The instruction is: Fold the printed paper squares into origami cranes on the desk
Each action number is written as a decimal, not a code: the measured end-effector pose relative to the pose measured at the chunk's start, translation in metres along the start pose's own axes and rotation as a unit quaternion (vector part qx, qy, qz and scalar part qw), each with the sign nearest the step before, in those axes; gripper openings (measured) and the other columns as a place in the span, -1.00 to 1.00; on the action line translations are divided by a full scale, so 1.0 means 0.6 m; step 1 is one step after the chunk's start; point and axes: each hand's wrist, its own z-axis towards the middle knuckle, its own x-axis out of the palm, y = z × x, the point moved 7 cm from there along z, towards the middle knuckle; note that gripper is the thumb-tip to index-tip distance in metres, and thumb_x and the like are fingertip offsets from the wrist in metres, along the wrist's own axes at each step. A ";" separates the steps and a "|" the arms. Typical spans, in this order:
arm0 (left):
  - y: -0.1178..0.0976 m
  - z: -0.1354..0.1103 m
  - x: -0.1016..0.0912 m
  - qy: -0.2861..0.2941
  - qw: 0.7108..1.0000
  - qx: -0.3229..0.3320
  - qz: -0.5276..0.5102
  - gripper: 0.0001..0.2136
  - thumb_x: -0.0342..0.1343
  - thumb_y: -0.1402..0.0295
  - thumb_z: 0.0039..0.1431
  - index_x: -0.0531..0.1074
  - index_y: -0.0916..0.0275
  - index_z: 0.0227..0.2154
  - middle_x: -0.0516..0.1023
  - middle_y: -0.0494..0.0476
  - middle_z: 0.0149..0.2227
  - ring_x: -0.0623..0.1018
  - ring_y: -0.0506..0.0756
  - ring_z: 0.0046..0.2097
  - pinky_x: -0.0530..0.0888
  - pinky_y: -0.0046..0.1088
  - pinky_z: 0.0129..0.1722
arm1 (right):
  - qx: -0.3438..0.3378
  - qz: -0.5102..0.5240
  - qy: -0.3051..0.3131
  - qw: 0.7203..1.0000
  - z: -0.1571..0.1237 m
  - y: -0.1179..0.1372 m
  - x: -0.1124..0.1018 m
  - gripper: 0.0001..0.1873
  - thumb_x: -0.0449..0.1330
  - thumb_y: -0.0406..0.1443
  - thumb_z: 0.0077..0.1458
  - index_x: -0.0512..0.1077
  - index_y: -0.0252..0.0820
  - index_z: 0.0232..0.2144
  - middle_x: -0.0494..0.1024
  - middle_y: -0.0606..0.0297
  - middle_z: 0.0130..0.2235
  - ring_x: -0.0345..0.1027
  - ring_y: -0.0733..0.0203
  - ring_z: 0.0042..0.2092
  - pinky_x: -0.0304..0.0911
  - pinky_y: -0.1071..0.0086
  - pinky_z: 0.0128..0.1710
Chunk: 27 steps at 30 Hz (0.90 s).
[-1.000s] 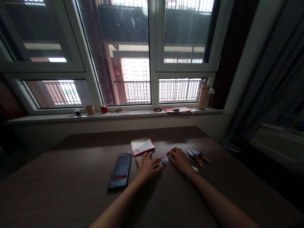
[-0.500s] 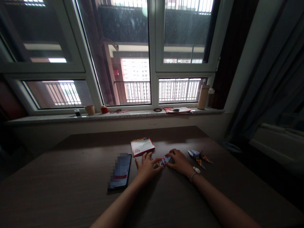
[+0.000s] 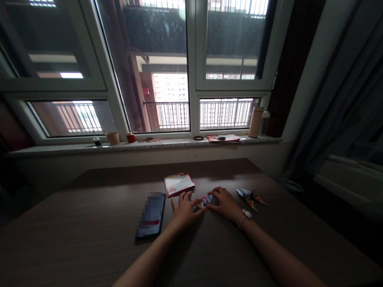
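A small patterned piece of folded paper point(image 3: 206, 201) lies on the dark wooden table point(image 3: 89, 235) between my two hands. My left hand point(image 3: 184, 210) rests flat beside it, fingers spread, thumb and fingertips touching its left end. My right hand point(image 3: 225, 203) presses on its right end with bent fingers; a pale bracelet is on that wrist. Both hands pin the paper to the table.
A finished folded paper figure point(image 3: 251, 198) lies right of my right hand. A red-and-white paper pack point(image 3: 178, 183) sits just beyond my left hand, a dark phone point(image 3: 151, 215) to its left. The windowsill point(image 3: 143, 145) holds cups, papers and a tall tan bottle point(image 3: 256, 122).
My right hand has slid a little to the left along the folded paper, towards my left hand. The left hand has barely moved.
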 end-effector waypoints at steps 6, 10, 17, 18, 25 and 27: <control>0.001 0.003 0.000 0.001 1.000 -0.011 -0.007 -0.58 0.08 -0.05 0.09 0.42 -0.24 0.03 0.14 0.17 0.32 0.02 0.37 0.35 -0.18 0.35 0.19 | -0.007 0.013 -0.008 1.000 0.001 -0.007 0.003 -0.51 0.30 -0.06 -0.01 0.47 -0.06 -0.03 0.39 0.15 -0.01 0.24 0.04 0.05 0.15 0.22 0.10; 0.000 0.001 -0.002 0.003 1.000 -0.016 -0.011 -0.60 0.10 -0.03 0.09 0.43 -0.23 0.02 0.15 0.17 0.32 0.02 0.37 0.35 -0.18 0.34 0.19 | -0.019 0.013 -0.003 1.000 -0.002 -0.002 0.005 -0.46 0.31 0.02 -0.06 0.48 -0.03 -0.04 0.39 0.15 -0.01 0.23 0.02 0.06 0.13 0.19 0.12; 0.002 0.003 -0.001 0.000 1.000 -0.012 -0.011 -0.59 0.10 -0.03 0.09 0.43 -0.22 0.02 0.15 0.16 0.32 0.03 0.37 0.35 -0.18 0.33 0.20 | -0.018 0.012 -0.003 1.000 -0.005 0.003 0.001 -0.40 0.29 0.10 -0.09 0.49 -0.02 -0.04 0.38 0.15 0.01 0.22 0.00 0.07 0.11 0.18 0.14; 0.002 0.003 0.000 0.001 1.000 -0.013 -0.010 -0.59 0.10 -0.03 0.09 0.43 -0.22 0.03 0.15 0.16 0.32 0.03 0.37 0.35 -0.18 0.33 0.20 | -0.018 0.013 -0.001 1.000 -0.005 0.002 0.002 -0.40 0.30 0.10 -0.10 0.48 -0.02 -0.04 0.38 0.14 0.01 0.22 0.00 0.07 0.11 0.18 0.14; 0.002 0.002 0.001 -0.006 1.000 -0.006 -0.008 -0.58 0.08 -0.05 0.09 0.42 -0.23 0.03 0.16 0.13 0.31 0.03 0.38 0.34 -0.19 0.34 0.20 | -0.004 0.025 -0.003 1.000 0.002 -0.011 0.005 -0.59 0.20 -0.02 0.09 0.50 -0.05 -0.07 0.41 0.16 -0.01 0.25 0.06 0.06 0.13 0.20 0.11; 0.002 0.002 0.001 -0.007 1.000 -0.006 -0.007 -0.58 0.08 -0.04 0.09 0.42 -0.22 0.03 0.17 0.13 0.31 0.03 0.39 0.34 -0.19 0.34 0.20 | -0.010 0.017 -0.010 1.000 0.000 -0.007 0.002 -0.58 0.22 -0.02 0.07 0.50 -0.06 -0.08 0.42 0.16 -0.02 0.25 0.06 0.05 0.13 0.20 0.10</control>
